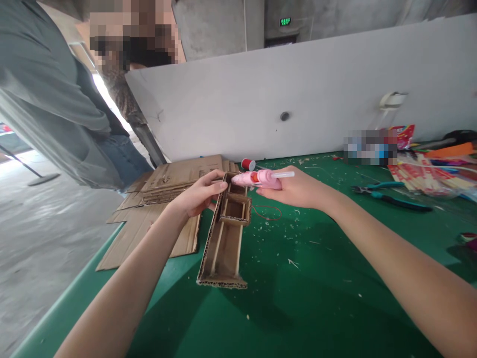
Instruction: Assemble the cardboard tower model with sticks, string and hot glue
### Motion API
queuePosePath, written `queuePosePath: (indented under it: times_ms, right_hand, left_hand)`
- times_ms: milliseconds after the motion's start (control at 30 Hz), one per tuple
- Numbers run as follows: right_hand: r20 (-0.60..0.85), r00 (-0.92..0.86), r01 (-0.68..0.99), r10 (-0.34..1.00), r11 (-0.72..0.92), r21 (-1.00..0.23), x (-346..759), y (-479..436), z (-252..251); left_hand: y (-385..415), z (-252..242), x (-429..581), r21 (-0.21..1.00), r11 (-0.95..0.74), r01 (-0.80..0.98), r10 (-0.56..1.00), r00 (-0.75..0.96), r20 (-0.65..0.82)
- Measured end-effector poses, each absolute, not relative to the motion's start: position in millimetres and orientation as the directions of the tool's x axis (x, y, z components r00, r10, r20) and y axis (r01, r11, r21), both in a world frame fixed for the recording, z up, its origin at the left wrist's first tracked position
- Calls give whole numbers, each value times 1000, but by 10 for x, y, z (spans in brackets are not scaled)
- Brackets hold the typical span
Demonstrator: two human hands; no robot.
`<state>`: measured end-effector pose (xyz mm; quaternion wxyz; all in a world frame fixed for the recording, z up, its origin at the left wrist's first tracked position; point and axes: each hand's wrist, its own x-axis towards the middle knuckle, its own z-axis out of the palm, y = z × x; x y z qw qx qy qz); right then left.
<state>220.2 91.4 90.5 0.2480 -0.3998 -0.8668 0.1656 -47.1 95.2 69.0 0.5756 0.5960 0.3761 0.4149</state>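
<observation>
My left hand grips the far left side of a long cardboard frame, thumb on its upper edge. Thin wooden strips run along inside the frame, and a small cardboard box sits across its upper half. In my right hand is a pink hot glue gun, a clear glue stick poking out of its back. The gun's front end is over the frame's far end, close to my left thumb; its tip is hard to make out. A loop of thin red string lies right of the frame.
Flattened cardboard sheets are piled on the left of the green table. A red thread spool lies at the back. Teal-handled pliers, packaged sticks and tape are on the right. A person in grey stands left.
</observation>
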Motion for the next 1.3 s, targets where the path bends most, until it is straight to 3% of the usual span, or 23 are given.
queuePosePath:
  times_ms: [200,567,967,1167,1300]
  right_hand:
    - [236,-575,672,783,617,-410,2201,926,923]
    - [163,-591,668,790,593,-450,2166,811,1034]
    - [153,-596,657,789,588,-472,2136,862,977]
    - [135,-593,690,794,588,-423,2117,860,973]
    - [150,-591,659,793,582,-477,2142,825,1014]
  left_hand:
    - [947,702,-485,999,-18,42,917,398,0]
    - [932,727,-486,988,15,153,905,418,-79]
    - [978,685,-519,986,13,167,890,447,-88]
    - [977,691,-509,985,21,171,894,438,-95]
    - [972,686,-522,991,29,134,891,446,-87]
